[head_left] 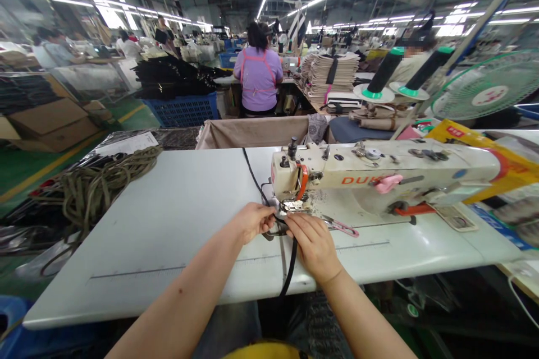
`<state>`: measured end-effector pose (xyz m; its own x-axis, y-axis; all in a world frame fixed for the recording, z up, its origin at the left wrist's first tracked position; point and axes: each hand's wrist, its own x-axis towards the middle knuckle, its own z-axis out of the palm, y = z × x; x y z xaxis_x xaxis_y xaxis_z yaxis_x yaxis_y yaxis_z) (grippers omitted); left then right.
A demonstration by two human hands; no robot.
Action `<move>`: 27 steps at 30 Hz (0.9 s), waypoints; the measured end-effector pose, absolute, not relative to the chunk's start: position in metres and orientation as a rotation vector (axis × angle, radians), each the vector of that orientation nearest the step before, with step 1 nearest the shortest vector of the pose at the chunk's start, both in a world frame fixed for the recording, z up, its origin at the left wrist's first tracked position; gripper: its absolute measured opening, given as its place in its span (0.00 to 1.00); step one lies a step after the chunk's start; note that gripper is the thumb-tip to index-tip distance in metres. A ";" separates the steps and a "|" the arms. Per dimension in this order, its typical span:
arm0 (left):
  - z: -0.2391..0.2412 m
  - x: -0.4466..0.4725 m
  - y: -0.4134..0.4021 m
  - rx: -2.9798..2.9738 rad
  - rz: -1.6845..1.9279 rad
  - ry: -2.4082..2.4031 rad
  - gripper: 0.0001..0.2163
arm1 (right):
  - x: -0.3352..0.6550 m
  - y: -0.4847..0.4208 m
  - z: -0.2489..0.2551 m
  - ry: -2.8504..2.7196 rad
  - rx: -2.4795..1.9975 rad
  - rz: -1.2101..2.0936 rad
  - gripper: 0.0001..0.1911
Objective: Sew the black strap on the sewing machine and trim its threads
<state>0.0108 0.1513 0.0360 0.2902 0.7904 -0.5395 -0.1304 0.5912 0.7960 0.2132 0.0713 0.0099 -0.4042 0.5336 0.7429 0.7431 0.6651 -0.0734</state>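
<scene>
A long black strip (290, 269), like a narrow binding or strap, hangs over the table's front edge and runs up to the sewing machine's presser foot (293, 206). Its far end crosses the table behind the needle area. My left hand (255, 221) is closed in a pinch on the strip, just left of the foot. Against the foot's front, my right hand (314, 241) presses its fingers together over the strip; the fingertips partly cover it. Pink-handled thread snips (345, 228) lie right of my right hand, under the arm of the sewing machine (379, 165).
Olive straps (109, 190) lie heaped at the table's left. A cloth-lined bin (252, 132) stands behind the white table (177, 196). Black thread cones (383, 73) and a green fan (488, 90) are at right. A person in a purple top (259, 78) sits ahead.
</scene>
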 end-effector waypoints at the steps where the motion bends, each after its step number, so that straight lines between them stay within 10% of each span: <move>1: 0.035 0.012 0.153 0.725 0.696 1.119 0.11 | 0.213 0.071 0.010 -2.106 -0.979 -0.346 0.18; 27: 0.015 0.014 0.212 1.703 0.542 1.493 0.06 | 0.210 0.078 0.004 -2.256 -1.046 -0.162 0.13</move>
<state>0.0137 0.2121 0.0146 0.2150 0.9601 -0.1786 0.6224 0.0063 0.7827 0.2101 0.0780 0.0040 -0.4796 0.6432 0.5969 0.7220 0.6759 -0.1481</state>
